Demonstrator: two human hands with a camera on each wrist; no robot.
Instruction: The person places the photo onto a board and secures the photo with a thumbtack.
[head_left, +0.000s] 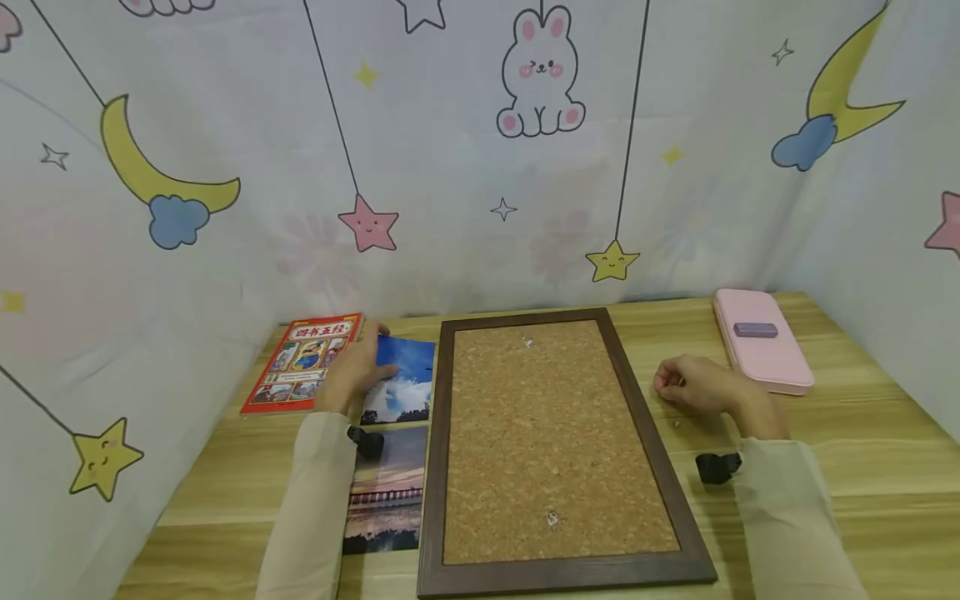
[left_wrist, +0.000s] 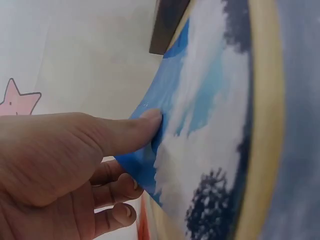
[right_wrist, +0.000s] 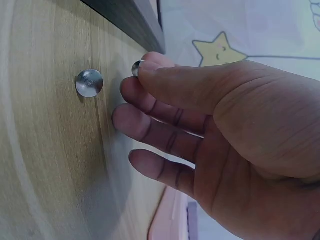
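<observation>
White curtain (head_left: 465, 183) w/ bunny, moon & star prints hangs behind corkboard (head_left: 555, 433). Wood-grain table (head_left: 862, 467) under it, visible both sides. Corkboard itself: tall rect., dk brown frame (head_left: 635, 400), lying flat.

L of corkboard, far end: red book (head_left: 281, 367) w/ Chinese title, partly covered by L hand & arm. R of corkboard, far end, well apart: pink case (head_left: 780, 358) w/ purple bar (head_left: 756, 330) on top.

Just beside corkboard's L edge, 2 photos: sky photo (head_left: 408, 383) (blue, clouds) at far half, bridge photo (head_left: 386, 483) (dusk, water) nearer.

L hand (head_left: 352, 371), L of corkboard: thumb on top, fingers below, pinching sky photo's far L corner, which bends up off table. R hand (head_left: 697, 385), R of corkboard: thumb & index pinch a silver tack (right_wrist: 135, 68), other fingers loosely curved.

Loose tack (right_wrist: 90, 83) on table btwn corkboard & R hand. Tiny silvery bits (head_left: 552, 518) on corkboard near top & bottom, too small to ID.
</observation>
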